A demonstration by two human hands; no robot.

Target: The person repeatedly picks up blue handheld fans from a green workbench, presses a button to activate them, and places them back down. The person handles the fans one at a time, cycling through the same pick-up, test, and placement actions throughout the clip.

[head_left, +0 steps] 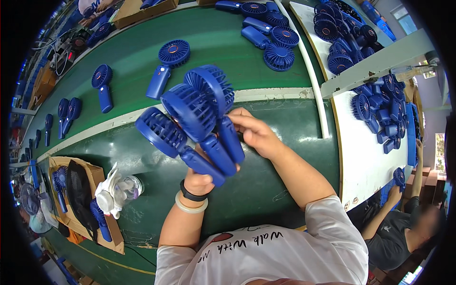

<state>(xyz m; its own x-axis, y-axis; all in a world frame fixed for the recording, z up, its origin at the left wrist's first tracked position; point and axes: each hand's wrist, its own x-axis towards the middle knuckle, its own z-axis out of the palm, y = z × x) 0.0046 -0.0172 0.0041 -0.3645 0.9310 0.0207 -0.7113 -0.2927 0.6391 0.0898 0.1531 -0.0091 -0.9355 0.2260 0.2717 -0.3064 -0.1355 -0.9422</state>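
Note:
Three blue handheld fans are bunched above the near part of the green table, their round grilles up and away from me. My left hand (198,179) is closed round their handles from below; its fingers are mostly hidden behind them. The left fan (161,132) tilts outward, the middle fan (190,111) overlaps the right fan (227,137). At the right fan's neck, my right hand (259,133) has its thumb and fingers bent around the side of the handle, with the fingertips partly hidden. A black band and a pale bangle circle my left wrist.
More fans (174,53) lie along the green belt (133,71) beyond a pale rail, with several clustered at far right. An open carton (102,178) with fans, white gloves (110,192) and a clear cup stand left. Right, a white table (354,152) holds piled fans; a co-worker (394,232) sits beside it.

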